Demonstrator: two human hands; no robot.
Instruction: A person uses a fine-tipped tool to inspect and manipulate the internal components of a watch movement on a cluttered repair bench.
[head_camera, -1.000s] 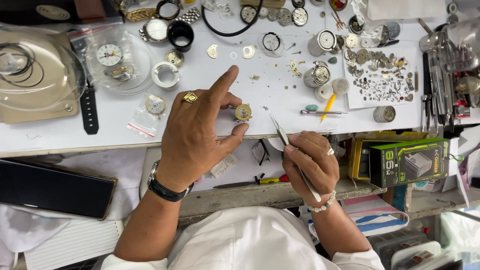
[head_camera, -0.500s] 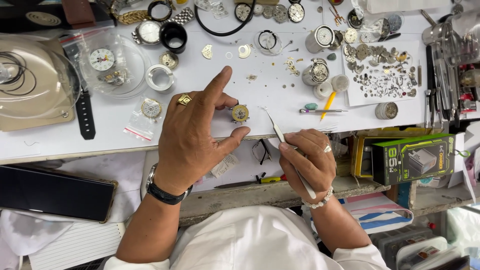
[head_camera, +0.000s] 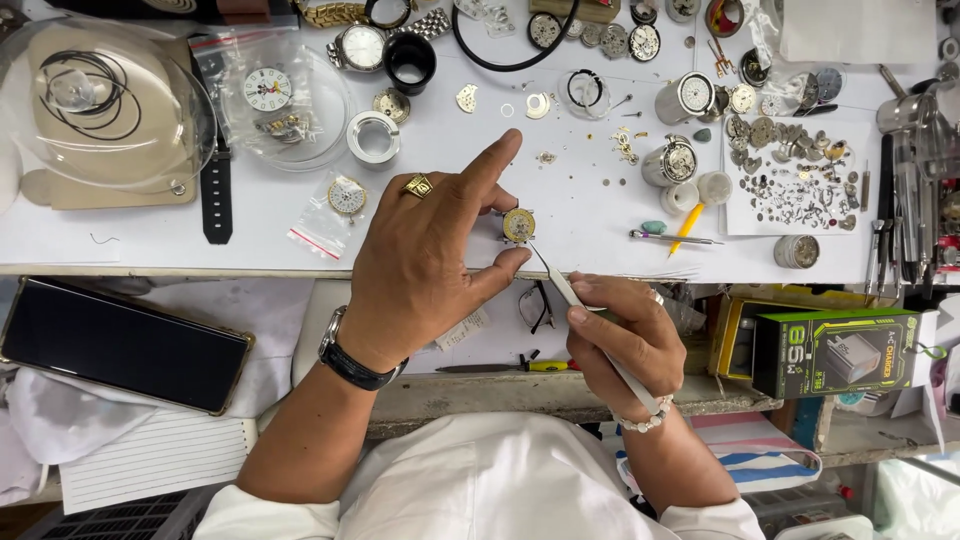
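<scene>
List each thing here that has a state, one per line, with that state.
left hand: steadying the watch movement, index finger extended
right hand: gripping tweezers
watch movement: flat on the table, held
tweezers: tips at the movement
clear dome cover: set over parts
black phone: screen dark

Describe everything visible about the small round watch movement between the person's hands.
The watch movement is a small round disc, brass or gold coloured with a paler, silvery middle, seemingly metal. It lies flat on the white bench near its front edge. The left hand steadies it, thumb and a finger at its left side, index finger raised above. The tweezers, held in the right hand, meet its lower right edge with their tips. Finer detail is too small to tell.
</scene>
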